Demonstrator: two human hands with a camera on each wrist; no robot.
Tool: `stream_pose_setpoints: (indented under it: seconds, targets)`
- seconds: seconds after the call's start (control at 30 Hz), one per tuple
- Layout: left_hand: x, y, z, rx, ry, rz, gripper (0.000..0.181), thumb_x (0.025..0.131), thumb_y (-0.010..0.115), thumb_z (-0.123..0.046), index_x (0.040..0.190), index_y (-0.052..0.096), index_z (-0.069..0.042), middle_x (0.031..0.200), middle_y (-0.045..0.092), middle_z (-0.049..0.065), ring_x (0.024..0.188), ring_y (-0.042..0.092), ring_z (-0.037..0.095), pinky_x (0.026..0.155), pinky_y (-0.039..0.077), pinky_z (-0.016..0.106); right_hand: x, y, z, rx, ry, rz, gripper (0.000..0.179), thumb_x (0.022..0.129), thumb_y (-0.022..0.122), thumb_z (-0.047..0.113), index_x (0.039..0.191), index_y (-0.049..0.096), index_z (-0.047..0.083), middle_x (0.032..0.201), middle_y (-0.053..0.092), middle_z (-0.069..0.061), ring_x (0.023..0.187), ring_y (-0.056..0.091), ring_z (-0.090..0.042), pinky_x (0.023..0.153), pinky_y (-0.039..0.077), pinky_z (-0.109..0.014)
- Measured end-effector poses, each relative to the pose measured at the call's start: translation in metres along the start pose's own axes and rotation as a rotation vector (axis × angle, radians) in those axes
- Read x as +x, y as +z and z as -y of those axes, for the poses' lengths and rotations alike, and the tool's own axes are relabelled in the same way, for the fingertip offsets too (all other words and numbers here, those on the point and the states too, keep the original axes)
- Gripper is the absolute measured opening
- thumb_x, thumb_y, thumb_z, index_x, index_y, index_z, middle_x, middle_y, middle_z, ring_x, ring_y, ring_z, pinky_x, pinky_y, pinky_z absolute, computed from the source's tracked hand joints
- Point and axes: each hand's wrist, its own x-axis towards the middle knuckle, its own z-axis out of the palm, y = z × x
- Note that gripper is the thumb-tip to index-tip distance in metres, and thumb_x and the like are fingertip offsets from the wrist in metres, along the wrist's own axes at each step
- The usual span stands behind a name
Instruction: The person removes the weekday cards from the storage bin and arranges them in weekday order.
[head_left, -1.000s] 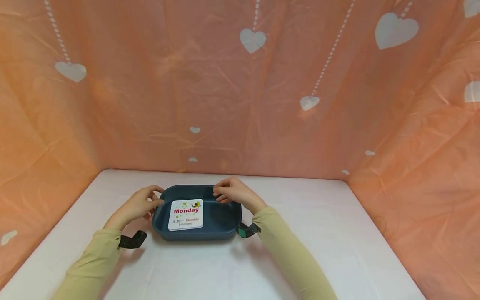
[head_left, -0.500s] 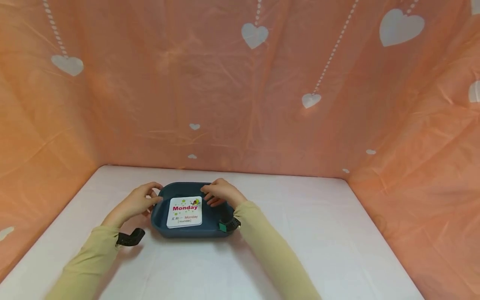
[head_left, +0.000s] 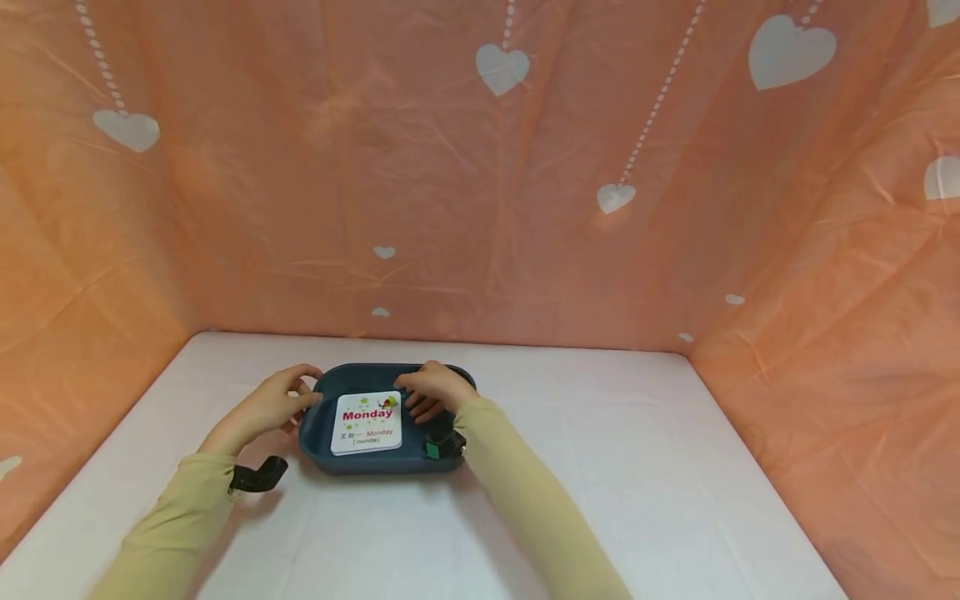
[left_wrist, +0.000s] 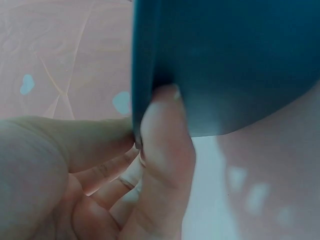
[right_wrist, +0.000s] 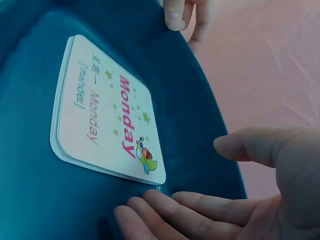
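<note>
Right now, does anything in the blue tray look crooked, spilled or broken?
Just a little crooked: the Monday card stack sits off-center, toward the left end of the blue tray, and isn't quite square with its front edge. I see nothing spilled or broken.

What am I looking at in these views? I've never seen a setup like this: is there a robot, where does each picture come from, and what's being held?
There's no robot here, just a person using two bare hands. The wide view looks forward and down from the person's head. The two close-ups come from the wrists, each showing that hand's work.

On the white table sits a dark blue tray. Inside it is a stack of white cards; the top one reads "Monday".

The left hand pinches the tray's rim at its left end. The right hand is inside the tray beside the cards and grips nothing; whether it touches them is hard to tell.
</note>
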Motion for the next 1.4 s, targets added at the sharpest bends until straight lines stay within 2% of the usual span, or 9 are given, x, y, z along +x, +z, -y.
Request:
stream_pose_setpoints:
  seconds: [0.3, 0.4, 0.73, 0.9, 1.2, 1.4]
  targets:
    - [0.001, 0.0, 0.002, 0.002, -0.007, -0.001, 0.042, 0.095, 0.056, -0.008, 0.131, 0.04, 0.007, 0.087, 0.056, 0.017, 0.063, 0.058, 0.023, 0.051, 0.052, 0.034, 0.004, 0.003, -0.001, -0.051, 0.03, 0.036, 0.04, 0.088, 0.067, 0.024, 0.112, 0.06, -0.007, 0.093, 0.065, -0.02, 0.077, 0.066, -0.032, 0.065, 0.055, -0.04]
    - [0.001, 0.001, 0.002, -0.004, -0.007, -0.005, 0.042, 0.095, 0.056, -0.008, 0.132, 0.04, 0.007, 0.087, 0.056, 0.018, 0.061, 0.057, 0.021, 0.051, 0.052, 0.035, 0.008, 0.005, -0.002, -0.073, 0.046, 0.04, 0.038, 0.086, 0.071, 0.023, 0.108, 0.061, -0.006, 0.09, 0.065, -0.019, 0.076, 0.066, -0.03, 0.065, 0.055, -0.04]
    - [0.001, 0.002, 0.002, 0.009, -0.004, -0.007, 0.041, 0.095, 0.055, -0.007, 0.131, 0.04, 0.007, 0.087, 0.055, 0.018, 0.062, 0.055, 0.02, 0.052, 0.051, 0.034, 0.01, 0.008, -0.004, -0.081, 0.063, 0.021, 0.028, 0.082, 0.075, 0.017, 0.093, 0.063, -0.006, 0.084, 0.067, -0.018, 0.071, 0.067, -0.028, 0.063, 0.055, -0.037]
    - [0.002, 0.001, 0.003, 0.01, -0.018, -0.006, 0.041, 0.096, 0.055, -0.007, 0.132, 0.04, 0.005, 0.088, 0.055, 0.018, 0.063, 0.055, 0.02, 0.053, 0.051, 0.033, 0.012, 0.008, -0.005, -0.065, 0.065, 0.015, 0.027, 0.082, 0.076, 0.015, 0.092, 0.065, -0.008, 0.082, 0.067, -0.018, 0.069, 0.068, -0.027, 0.063, 0.055, -0.037]
    - [-0.002, 0.001, 0.003, 0.018, -0.005, -0.006, 0.041, 0.096, 0.055, -0.008, 0.131, 0.04, 0.007, 0.087, 0.055, 0.017, 0.063, 0.055, 0.021, 0.052, 0.051, 0.034, 0.013, 0.011, -0.007, -0.082, 0.066, 0.012, 0.024, 0.08, 0.077, 0.013, 0.087, 0.068, -0.008, 0.08, 0.068, -0.019, 0.069, 0.069, -0.027, 0.062, 0.055, -0.035]
    - [-0.001, 0.002, 0.004, 0.007, 0.0, -0.017, 0.04, 0.095, 0.055, -0.007, 0.131, 0.041, 0.006, 0.086, 0.056, 0.016, 0.062, 0.055, 0.02, 0.05, 0.05, 0.033, 0.01, 0.013, -0.004, -0.118, 0.059, -0.009, 0.026, 0.078, 0.079, 0.013, 0.085, 0.069, -0.009, 0.078, 0.069, -0.02, 0.058, 0.066, -0.023, 0.061, 0.055, -0.036]
